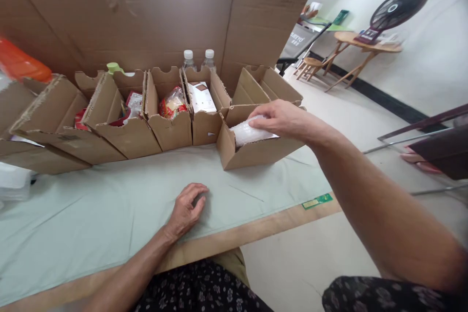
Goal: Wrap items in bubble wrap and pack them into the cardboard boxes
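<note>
My right hand [281, 118] reaches over the rightmost cardboard box [256, 152] and its fingers are closed on a white plastic packet [248, 133] that lies in the box. My left hand [187, 207] rests on the pale green table cover [109, 204] near the front edge, fingers loosely curled, holding nothing. A row of open cardboard boxes [171, 131] runs left from the rightmost box. They hold snack packets [171, 102], a white booklet [202, 97] and red wrappers [129, 107].
Two water bottles [199, 60] stand behind the boxes, in front of a tall cardboard wall [146, 9]. An orange bag [22, 64] sits at far left. A fan [398, 7], round wooden table [365, 44] and stool stand at the back right. A green label [316, 201] lies at the table's edge.
</note>
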### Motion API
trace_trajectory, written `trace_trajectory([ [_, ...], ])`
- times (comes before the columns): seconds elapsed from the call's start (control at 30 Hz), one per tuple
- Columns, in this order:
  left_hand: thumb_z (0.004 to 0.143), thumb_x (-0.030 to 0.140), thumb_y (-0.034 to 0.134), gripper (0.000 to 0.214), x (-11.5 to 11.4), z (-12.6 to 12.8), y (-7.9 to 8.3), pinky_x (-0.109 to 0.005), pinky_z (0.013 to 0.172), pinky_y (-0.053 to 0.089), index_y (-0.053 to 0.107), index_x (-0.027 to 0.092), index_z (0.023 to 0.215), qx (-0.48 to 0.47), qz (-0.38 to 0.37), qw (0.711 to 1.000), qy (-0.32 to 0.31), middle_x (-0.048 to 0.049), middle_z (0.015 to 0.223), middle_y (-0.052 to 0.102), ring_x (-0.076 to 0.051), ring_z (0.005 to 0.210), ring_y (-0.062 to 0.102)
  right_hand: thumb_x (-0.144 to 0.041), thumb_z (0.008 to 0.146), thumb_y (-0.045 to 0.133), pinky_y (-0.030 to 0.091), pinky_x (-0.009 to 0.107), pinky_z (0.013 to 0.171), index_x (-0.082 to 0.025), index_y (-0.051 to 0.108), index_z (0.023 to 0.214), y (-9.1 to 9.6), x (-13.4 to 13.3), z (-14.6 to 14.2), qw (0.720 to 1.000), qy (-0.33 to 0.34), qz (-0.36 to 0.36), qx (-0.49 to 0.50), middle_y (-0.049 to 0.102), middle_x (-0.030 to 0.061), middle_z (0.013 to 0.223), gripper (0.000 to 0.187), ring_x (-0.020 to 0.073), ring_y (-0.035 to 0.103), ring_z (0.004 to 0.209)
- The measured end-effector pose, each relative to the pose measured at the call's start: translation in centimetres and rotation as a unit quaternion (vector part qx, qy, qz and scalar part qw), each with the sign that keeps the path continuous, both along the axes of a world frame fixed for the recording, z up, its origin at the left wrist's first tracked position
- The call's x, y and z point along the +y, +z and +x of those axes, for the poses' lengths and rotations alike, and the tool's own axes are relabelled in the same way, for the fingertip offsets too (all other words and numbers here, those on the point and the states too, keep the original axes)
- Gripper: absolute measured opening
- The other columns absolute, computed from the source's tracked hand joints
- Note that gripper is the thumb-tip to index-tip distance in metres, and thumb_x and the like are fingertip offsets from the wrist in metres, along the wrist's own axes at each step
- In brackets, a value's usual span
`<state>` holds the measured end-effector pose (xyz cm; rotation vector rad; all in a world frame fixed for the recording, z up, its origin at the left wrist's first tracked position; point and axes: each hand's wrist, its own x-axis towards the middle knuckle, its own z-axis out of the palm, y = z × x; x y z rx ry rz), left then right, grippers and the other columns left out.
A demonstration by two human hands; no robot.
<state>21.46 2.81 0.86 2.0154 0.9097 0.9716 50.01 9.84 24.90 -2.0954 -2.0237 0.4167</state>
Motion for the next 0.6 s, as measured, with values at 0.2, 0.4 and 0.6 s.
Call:
trace_trajectory([
  [0.2,0.090,0.017,0.055,0.021,0.4,0.0,0.4,-0.042,0.091,0.059,0.072,0.020,0.104,0.010,0.012,1.000,-0.013,-0.0102,0.103,0.076,-0.024,0.101,0.071,-0.018,0.078,0.072,0.044,0.030,0.062,-0.022,0.079,0.075,-0.9,3.9,-3.5,0.986,0.035,-0.110,-0.119,0.072,0.0040,0.073,0.008,0.0198,0.065,0.067],
  [0.4,0.089,0.013,0.055,0.023,0.4,-0.1,-0.1,-0.043,0.091,0.058,0.071,0.020,0.105,0.014,0.020,0.999,-0.031,-0.0105,0.106,0.075,-0.024,0.102,0.069,-0.025,0.089,0.064,0.045,0.027,0.058,-0.021,0.078,0.096,-2.1,3.7,-2.7,0.988,0.076,-0.131,-0.026,0.075,0.0030,0.080,0.017,0.0161,0.065,0.063],
  [0.6,0.089,0.012,0.055,0.023,0.7,-0.1,0.0,-0.043,0.090,0.058,0.071,0.019,0.103,0.012,0.035,0.999,-0.028,-0.0108,0.103,0.075,-0.024,0.100,0.070,-0.015,0.081,0.065,0.036,0.026,0.055,-0.022,0.076,0.071,-1.6,3.3,-2.9,0.973,0.114,-0.156,-0.124,0.069,-0.0019,0.062,0.016,0.0127,0.058,0.055],
])
